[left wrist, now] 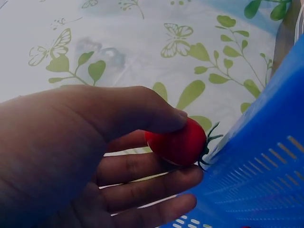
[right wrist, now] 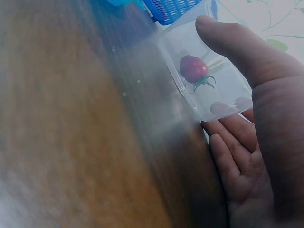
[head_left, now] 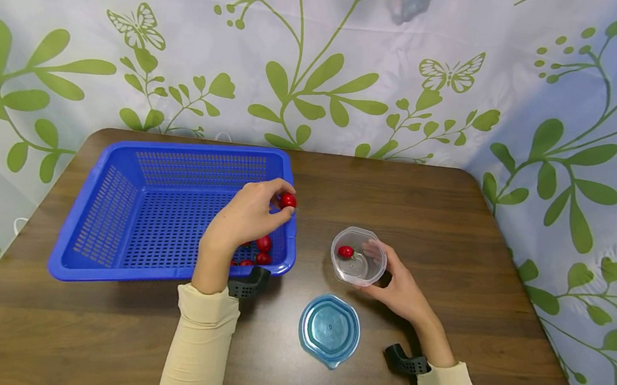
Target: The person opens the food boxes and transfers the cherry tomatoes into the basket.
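Between thumb and fingers my left hand [head_left: 251, 211] pinches a red cherry tomato [left wrist: 178, 142] with a green stem, over the right side of the blue basket [head_left: 74, 221]. Several more cherry tomatoes [head_left: 264, 244] lie in the basket's near right corner, partly hidden by the left wrist. My right hand [head_left: 403, 291] grips a clear plastic container [head_left: 373, 270] from its right side, thumb on the near side and fingers behind the wall. Inside that container lies one cherry tomato [right wrist: 194, 69], its green stem showing.
A blue-green lid [head_left: 329, 329] lies on the brown wooden table [head_left: 389, 196], in front of the clear container. Behind the table and at its sides hangs a white cloth [head_left: 351, 31] printed with green leaves and butterflies.
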{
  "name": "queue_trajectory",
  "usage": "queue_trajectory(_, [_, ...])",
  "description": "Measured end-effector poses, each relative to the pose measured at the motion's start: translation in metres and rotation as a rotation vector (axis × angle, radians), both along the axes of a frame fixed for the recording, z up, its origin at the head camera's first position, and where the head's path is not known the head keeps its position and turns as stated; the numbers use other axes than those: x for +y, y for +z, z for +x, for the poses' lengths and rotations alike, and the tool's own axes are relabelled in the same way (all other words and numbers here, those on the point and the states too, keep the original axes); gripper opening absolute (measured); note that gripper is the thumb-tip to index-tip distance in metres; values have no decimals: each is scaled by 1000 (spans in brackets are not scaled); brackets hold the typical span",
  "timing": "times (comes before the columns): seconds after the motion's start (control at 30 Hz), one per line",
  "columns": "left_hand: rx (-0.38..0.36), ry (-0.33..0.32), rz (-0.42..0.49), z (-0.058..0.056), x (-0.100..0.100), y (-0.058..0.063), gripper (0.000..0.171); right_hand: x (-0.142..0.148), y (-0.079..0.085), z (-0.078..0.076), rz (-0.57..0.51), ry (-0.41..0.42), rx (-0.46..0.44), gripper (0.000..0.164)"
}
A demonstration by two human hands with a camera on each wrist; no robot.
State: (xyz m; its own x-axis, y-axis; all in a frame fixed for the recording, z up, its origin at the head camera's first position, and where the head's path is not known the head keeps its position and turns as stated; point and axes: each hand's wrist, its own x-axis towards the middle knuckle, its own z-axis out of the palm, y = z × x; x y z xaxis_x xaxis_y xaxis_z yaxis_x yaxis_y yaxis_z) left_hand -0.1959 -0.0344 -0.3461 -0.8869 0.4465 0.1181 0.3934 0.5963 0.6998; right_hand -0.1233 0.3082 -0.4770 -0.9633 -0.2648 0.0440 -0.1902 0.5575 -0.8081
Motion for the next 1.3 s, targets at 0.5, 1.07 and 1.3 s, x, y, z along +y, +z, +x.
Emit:
queue_trajectory(0.5, [-30,21,-43,-3,-13,-7,25,1,-2,0,-12,3,7,92])
queue_trajectory(1.07, [-162,0,-206,-5,-16,-12,33,1,-1,0,-26,9,3,92])
queue_trajectory(1.3, [-150,-24,-174,-7,-17,-15,33,1,0,0,-13,7,4,93])
